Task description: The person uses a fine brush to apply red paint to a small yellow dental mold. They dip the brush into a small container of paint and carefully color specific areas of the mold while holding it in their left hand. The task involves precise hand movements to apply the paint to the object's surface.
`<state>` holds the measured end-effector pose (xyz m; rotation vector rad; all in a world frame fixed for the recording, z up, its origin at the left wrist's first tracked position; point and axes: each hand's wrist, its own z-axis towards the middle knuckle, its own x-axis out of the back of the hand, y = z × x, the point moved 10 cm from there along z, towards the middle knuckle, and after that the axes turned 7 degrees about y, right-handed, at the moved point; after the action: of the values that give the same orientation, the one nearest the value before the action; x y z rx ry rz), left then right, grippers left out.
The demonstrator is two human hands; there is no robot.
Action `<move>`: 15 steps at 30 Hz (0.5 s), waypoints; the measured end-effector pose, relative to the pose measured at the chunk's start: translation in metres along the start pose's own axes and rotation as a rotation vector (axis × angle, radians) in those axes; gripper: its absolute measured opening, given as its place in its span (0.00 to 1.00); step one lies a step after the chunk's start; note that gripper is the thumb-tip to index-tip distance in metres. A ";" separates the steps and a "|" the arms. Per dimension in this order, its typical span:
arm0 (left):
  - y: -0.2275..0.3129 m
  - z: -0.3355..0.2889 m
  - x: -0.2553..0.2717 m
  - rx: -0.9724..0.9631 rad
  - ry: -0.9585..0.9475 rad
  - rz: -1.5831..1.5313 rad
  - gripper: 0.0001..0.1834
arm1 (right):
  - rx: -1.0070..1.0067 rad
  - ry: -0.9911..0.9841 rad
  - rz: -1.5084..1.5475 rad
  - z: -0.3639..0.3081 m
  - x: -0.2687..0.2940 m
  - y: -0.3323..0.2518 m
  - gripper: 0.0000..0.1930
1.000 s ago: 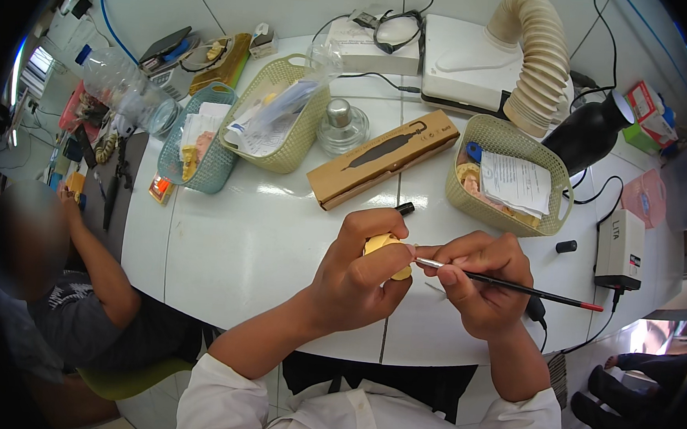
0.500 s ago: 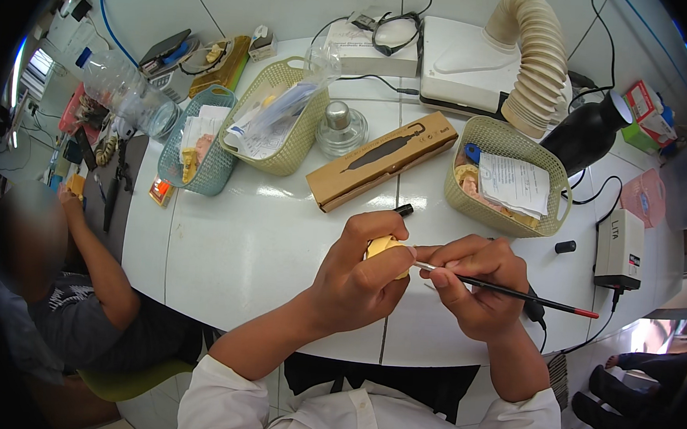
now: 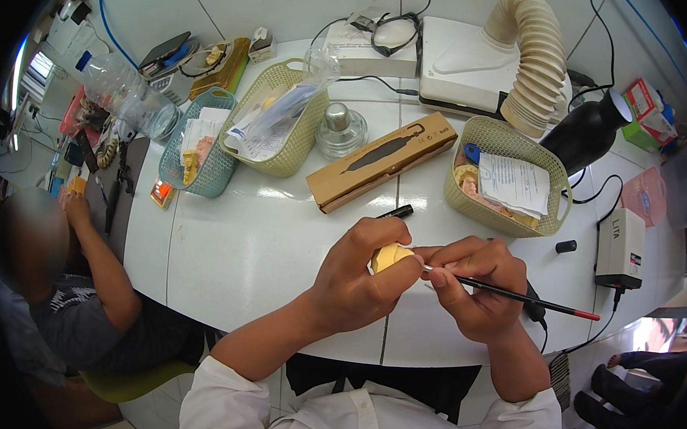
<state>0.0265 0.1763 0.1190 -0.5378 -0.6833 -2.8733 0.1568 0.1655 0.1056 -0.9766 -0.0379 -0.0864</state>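
Note:
My left hand is closed around a small yellow plaster piece, seemingly a dental cast, its lower part hidden by the fingers. In my right hand a slim brush is pinched, with a black handle, a red end and a silver ferrule. Its ferrule end points at the cast beside my left thumb; the very tip is hidden. A black marker shows beyond my left fingers. To the right of my right hand, a dark corded tool lies partly covered.
Beyond my hands lie a long cardboard box and a glass spirit lamp. A green basket with casts and papers stands right, near a black cap and a white control box. At the left, a co-worker's arm rests by another bench.
The yellow cast has turned slightly in my left hand, showing more of its face. The marker beyond my fingers now shows more of its length. My right hand has barely moved.

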 end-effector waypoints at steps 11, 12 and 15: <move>-0.003 0.000 -0.002 0.020 0.005 -0.005 0.29 | -0.110 0.074 0.039 -0.003 0.007 0.010 0.08; -0.002 0.001 0.000 0.022 0.015 -0.005 0.29 | -0.126 0.105 0.090 -0.002 0.009 0.010 0.08; 0.000 0.003 0.000 0.028 0.016 -0.009 0.30 | -0.164 0.175 0.187 0.000 0.008 0.009 0.08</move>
<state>0.0278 0.1775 0.1209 -0.5092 -0.7240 -2.8691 0.1654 0.1697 0.0987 -1.1281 0.2236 -0.0027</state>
